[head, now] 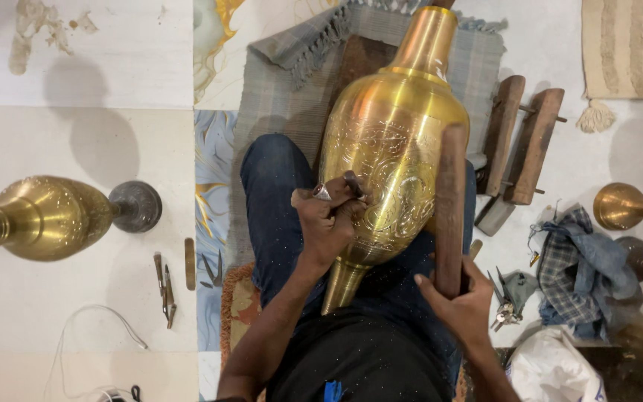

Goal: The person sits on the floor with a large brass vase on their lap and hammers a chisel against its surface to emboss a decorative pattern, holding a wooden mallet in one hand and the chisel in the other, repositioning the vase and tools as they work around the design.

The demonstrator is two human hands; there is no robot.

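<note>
You had the large, polished brass vase [388, 141] lying across your lap over the grey fringed cloth [292, 67] on the floor, with engraved scrollwork already covering much of its belly while the neck and foot looked plain, so more chasing seemed left. Your left hand [329, 219] had its fingers clenched around a small dark metal chisel [353, 182] pressed to the brass, and your right hand [459, 301] gripped a long wooden mallet stick [452, 208] resting beside the vase
</note>
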